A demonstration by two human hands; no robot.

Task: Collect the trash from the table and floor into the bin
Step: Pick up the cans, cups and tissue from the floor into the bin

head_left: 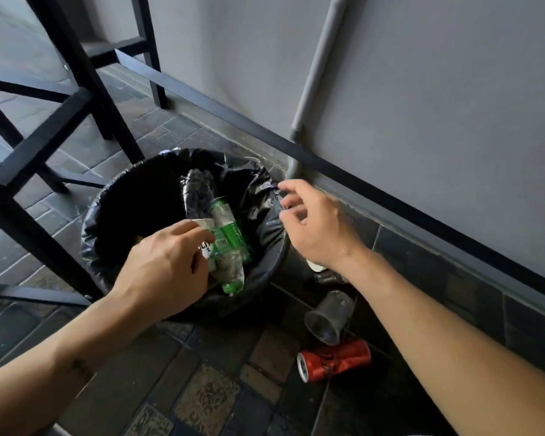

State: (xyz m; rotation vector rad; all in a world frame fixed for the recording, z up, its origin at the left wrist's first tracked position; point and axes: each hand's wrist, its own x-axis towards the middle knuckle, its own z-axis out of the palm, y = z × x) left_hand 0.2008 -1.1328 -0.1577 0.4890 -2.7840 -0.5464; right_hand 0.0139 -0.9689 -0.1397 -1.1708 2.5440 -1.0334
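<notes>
Dark tiled floor (208,372), round black-bagged bin (265,234), left hand (164,265) gripping crumpled green-labelled bottle (228,247), right hand (315,225) loosely spread, empty.

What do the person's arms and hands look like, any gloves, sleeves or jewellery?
Both are bare. The left hand and the right hand wear no gloves, and no rings show. Both forearms are uncovered as far as the picture reaches: no sleeves, watch or bracelet. The left forearm bears a small dark mark near the wrist.
</notes>
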